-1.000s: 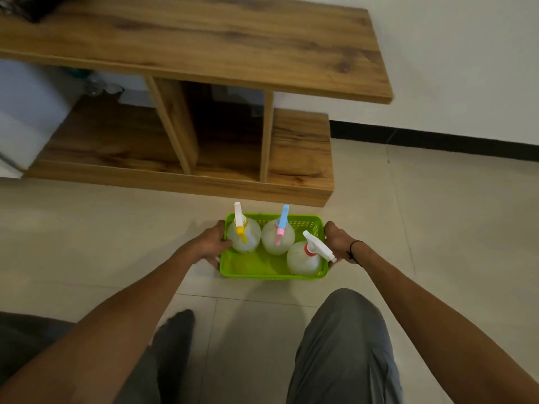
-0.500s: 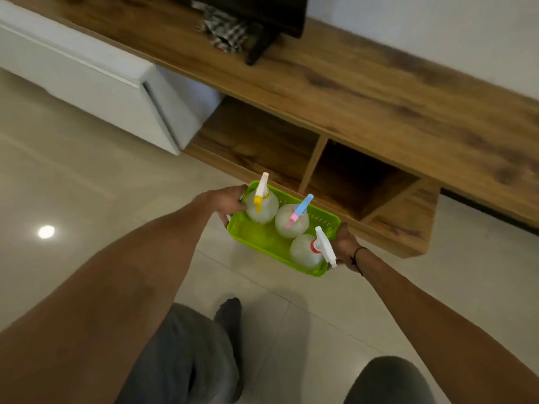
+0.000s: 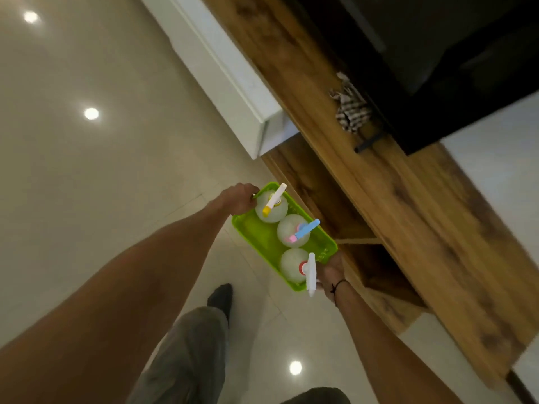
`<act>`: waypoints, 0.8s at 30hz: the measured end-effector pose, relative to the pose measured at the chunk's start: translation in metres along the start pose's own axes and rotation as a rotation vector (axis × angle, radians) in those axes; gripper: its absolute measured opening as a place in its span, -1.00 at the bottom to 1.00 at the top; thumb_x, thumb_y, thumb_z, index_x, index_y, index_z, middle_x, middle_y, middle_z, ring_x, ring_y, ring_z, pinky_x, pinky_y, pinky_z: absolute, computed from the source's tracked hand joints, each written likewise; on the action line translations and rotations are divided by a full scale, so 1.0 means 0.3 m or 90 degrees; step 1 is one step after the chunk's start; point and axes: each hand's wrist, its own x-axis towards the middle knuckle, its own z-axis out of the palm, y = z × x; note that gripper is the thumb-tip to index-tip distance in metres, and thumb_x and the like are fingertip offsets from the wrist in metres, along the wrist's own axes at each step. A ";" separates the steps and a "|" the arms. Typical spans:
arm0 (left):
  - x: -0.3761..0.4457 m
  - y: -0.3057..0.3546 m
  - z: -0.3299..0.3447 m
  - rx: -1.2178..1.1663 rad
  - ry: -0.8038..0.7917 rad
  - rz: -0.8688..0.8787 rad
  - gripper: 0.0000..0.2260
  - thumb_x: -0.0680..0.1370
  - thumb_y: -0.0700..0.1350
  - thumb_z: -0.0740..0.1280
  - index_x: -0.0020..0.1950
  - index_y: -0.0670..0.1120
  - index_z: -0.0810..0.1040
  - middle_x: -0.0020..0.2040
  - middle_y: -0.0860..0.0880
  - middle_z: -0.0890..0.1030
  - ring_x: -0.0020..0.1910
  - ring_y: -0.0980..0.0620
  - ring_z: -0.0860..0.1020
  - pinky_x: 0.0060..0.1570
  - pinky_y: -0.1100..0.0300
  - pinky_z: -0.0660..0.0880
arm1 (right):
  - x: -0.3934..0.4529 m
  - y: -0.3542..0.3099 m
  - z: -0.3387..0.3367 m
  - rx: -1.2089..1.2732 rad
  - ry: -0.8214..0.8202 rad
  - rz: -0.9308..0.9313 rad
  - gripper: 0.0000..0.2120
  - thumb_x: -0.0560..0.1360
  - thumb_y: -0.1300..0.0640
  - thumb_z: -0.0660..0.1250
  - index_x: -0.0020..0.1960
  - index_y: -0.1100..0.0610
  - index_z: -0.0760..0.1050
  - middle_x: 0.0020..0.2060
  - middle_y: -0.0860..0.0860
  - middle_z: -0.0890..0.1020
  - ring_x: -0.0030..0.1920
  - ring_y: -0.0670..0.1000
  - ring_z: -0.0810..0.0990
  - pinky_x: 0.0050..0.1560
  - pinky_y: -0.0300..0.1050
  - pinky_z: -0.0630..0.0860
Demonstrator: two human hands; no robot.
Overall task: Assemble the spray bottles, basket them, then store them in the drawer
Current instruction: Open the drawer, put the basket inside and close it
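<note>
Head view: both hands, left (image 3: 240, 199) and right (image 3: 331, 271), clamped the basket (image 3: 256, 237) ends beside the cabinet (image 3: 408, 217). Three bottles (image 3: 291, 234) stood loose inside; tilting could topple them.

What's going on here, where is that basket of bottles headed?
A person is carrying a green basket, the left hand gripping one short end and the right hand the other. Three assembled spray bottles stand in it: a yellow-nozzled one, a blue-and-pink one and a white-and-red one. The basket is in the air beside a wooden TV unit, near its white drawer front. Nothing is stored yet.
</note>
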 end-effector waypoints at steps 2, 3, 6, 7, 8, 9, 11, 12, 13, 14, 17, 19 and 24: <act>-0.011 -0.007 -0.072 0.004 0.005 -0.025 -0.61 0.67 -0.06 0.29 0.51 -0.01 0.50 0.43 -0.10 0.57 0.38 -0.19 0.54 0.24 0.00 0.47 | -0.232 -0.130 0.030 0.038 -0.019 -0.003 -0.34 0.56 0.23 0.39 0.58 0.18 0.18 0.38 0.26 0.49 0.16 0.26 0.61 0.04 0.14 0.61; -0.012 -0.008 -0.107 0.004 0.006 -0.038 -0.59 0.66 -0.06 0.28 0.53 0.03 0.48 0.43 -0.09 0.57 0.39 -0.18 0.54 0.25 0.00 0.47 | -0.273 -0.169 0.041 0.038 -0.024 -0.010 -0.35 0.58 0.24 0.38 0.58 0.16 0.17 0.38 0.25 0.49 0.15 0.25 0.60 0.01 0.12 0.60; 0.018 -0.012 -0.188 0.021 0.008 -0.069 -0.57 0.65 -0.09 0.26 0.53 0.08 0.46 0.39 -0.12 0.58 0.35 -0.22 0.56 0.18 0.03 0.47 | -0.278 -0.244 0.104 0.144 -0.043 0.077 -0.44 0.64 0.04 0.32 0.59 0.06 0.22 0.38 0.17 0.53 0.25 0.30 0.60 0.05 0.27 0.62; 0.035 -0.019 -0.202 0.025 0.007 -0.081 -0.57 0.66 -0.10 0.24 0.54 0.09 0.45 0.37 -0.13 0.59 0.33 -0.23 0.57 0.14 0.04 0.45 | -0.252 -0.254 0.125 0.141 -0.026 0.094 -0.51 0.69 0.05 0.25 0.57 0.07 0.24 0.34 0.14 0.55 0.27 0.31 0.59 0.11 0.33 0.62; 0.058 -0.031 -0.208 0.030 0.006 -0.094 -0.57 0.66 -0.10 0.23 0.54 0.09 0.44 0.36 -0.14 0.59 0.32 -0.24 0.58 0.09 0.06 0.42 | -0.222 -0.263 0.152 0.112 -0.020 0.066 -0.56 0.67 0.14 0.27 0.52 0.07 0.29 0.25 0.12 0.59 0.23 0.31 0.61 0.08 0.37 0.64; 0.080 -0.044 -0.212 0.032 0.009 -0.104 -0.57 0.66 -0.10 0.22 0.54 0.09 0.44 0.36 -0.15 0.59 0.31 -0.25 0.58 0.05 0.07 0.38 | -0.201 -0.279 0.174 0.084 -0.028 0.048 -0.57 0.63 0.23 0.32 0.46 0.06 0.33 0.19 0.11 0.62 0.17 0.30 0.64 -0.03 0.39 0.66; 0.128 -0.077 -0.208 0.022 0.023 -0.124 -0.56 0.67 -0.11 0.21 0.56 0.10 0.43 0.37 -0.16 0.59 0.31 -0.26 0.58 0.05 0.06 0.37 | -0.164 -0.312 0.217 0.113 -0.043 0.043 -0.50 0.60 0.36 0.33 0.47 0.05 0.33 0.25 0.12 0.59 0.18 0.31 0.64 -0.04 0.46 0.63; 0.156 -0.095 -0.196 0.019 0.030 -0.135 -0.56 0.68 -0.11 0.21 0.56 0.10 0.42 0.37 -0.16 0.59 0.31 -0.26 0.58 0.05 0.05 0.39 | -0.131 -0.320 0.237 0.151 -0.041 0.056 -0.45 0.62 0.38 0.30 0.53 0.06 0.27 0.30 0.14 0.54 0.25 0.33 0.60 0.06 0.48 0.58; 0.184 -0.112 -0.183 0.018 0.037 -0.145 -0.57 0.69 -0.10 0.20 0.57 0.10 0.41 0.37 -0.16 0.59 0.30 -0.27 0.59 0.04 0.05 0.39 | -0.099 -0.339 0.254 0.177 -0.053 0.076 -0.43 0.64 0.37 0.26 0.58 0.08 0.21 0.35 0.15 0.50 0.32 0.35 0.55 0.17 0.47 0.53; 0.210 -0.128 -0.162 0.011 0.042 -0.154 -0.58 0.70 -0.08 0.19 0.57 0.11 0.42 0.36 -0.17 0.60 0.29 -0.27 0.60 0.03 0.04 0.39 | -0.073 -0.358 0.269 0.191 -0.067 0.092 -0.42 0.65 0.36 0.25 0.60 0.09 0.18 0.39 0.16 0.47 0.37 0.35 0.51 0.24 0.46 0.49; 0.287 -0.174 -0.085 -0.034 0.049 -0.191 -0.60 0.70 -0.03 0.20 0.55 0.13 0.43 0.33 -0.16 0.63 0.26 -0.26 0.62 0.03 0.03 0.43 | 0.040 -0.348 0.311 0.088 -0.094 0.080 -0.34 0.55 0.42 0.40 0.55 0.13 0.26 0.36 0.17 0.51 0.32 0.36 0.55 0.11 0.45 0.61; 0.343 -0.204 -0.032 -0.071 0.031 -0.213 -0.55 0.66 -0.06 0.24 0.57 0.15 0.40 0.33 -0.14 0.62 0.27 -0.24 0.61 0.01 0.04 0.41 | 0.111 -0.338 0.342 0.065 -0.082 0.085 -0.34 0.52 0.47 0.40 0.53 0.14 0.30 0.37 0.21 0.53 0.29 0.37 0.59 -0.01 0.46 0.63; 0.473 -0.294 0.060 -0.166 -0.011 -0.222 -0.43 0.61 -0.16 0.29 0.62 0.08 0.34 0.43 -0.13 0.57 0.35 -0.22 0.56 0.17 -0.03 0.49 | 0.288 -0.318 0.435 0.121 -0.079 0.128 -0.55 0.69 0.31 0.21 0.55 0.12 0.30 0.41 0.19 0.51 0.28 0.34 0.56 0.09 0.57 0.52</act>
